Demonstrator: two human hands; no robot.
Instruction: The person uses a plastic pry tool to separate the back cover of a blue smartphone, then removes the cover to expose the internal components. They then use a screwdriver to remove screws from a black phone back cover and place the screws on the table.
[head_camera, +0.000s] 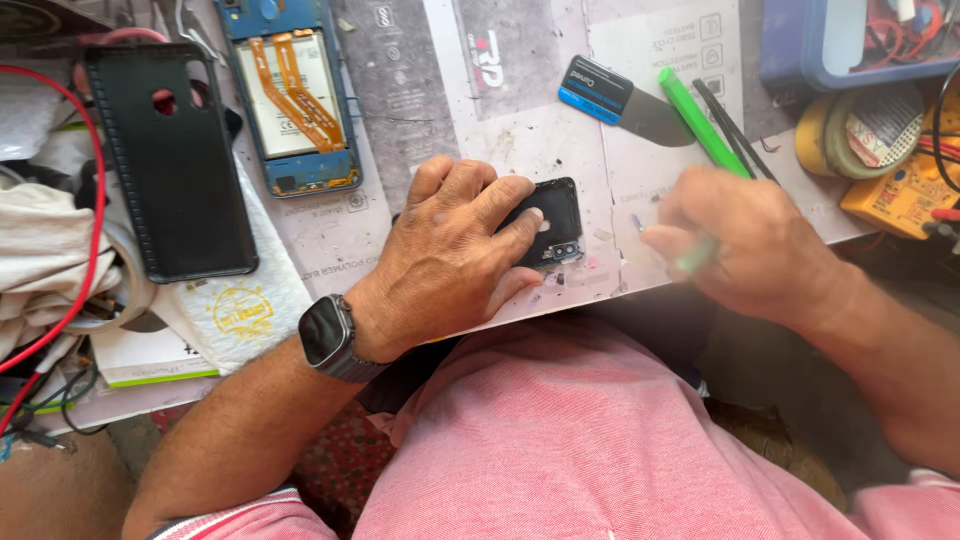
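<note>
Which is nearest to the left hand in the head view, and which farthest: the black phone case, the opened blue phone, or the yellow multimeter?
From the left hand:
1. Opened blue phone, just above and left of the hand.
2. Black phone case, farther left, lying flat.
3. Yellow multimeter, far across at the right edge, beyond the right hand.

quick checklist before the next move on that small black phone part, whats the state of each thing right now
1. Left hand pressing flat on the black phone part: ok.
2. Part resting on the work mat, not hanging over its near edge: ok.
3. Right hand gripping a green-handled tool: ok, though the hand is blurred.
4. Tool tip touching the part: not ok, it sits apart, to the part's right.
5. Small loose screws near the part: cannot tell, too small.
6. Opened blue phone away from both hands: ok.
</note>
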